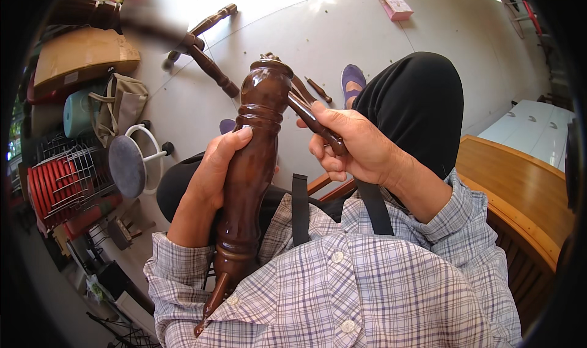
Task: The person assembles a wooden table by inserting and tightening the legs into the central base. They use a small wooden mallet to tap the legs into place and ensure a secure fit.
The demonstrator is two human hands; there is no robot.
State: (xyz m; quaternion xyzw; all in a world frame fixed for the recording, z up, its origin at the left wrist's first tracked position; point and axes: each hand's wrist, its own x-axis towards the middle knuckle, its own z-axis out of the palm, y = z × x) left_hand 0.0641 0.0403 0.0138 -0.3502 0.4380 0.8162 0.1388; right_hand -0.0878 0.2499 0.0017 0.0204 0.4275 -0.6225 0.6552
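Note:
A thick, glossy dark brown turned wooden post (247, 170) leans across my lap, its ringed top end pointing away from me. My left hand (214, 164) is closed around its left side, the thumb lying along the wood. In my right hand (358, 143) is a slim turned wooden peg (317, 125) of the same colour, gripped between thumb and fingers. The peg's far end meets the post's right side just below the top; whether it sits in a hole I cannot tell. Another peg (217, 299) sticks out from the post's lower end, against my shirt.
A loose small wooden peg (319, 91) lies on the floor beyond the post. Dark turned wooden legs (211, 66) stand at the upper left. A round grey stool (128, 164), a beige bag (119, 103) and a red-and-wire rack (61, 183) are left; a wooden bench (513, 189) is right.

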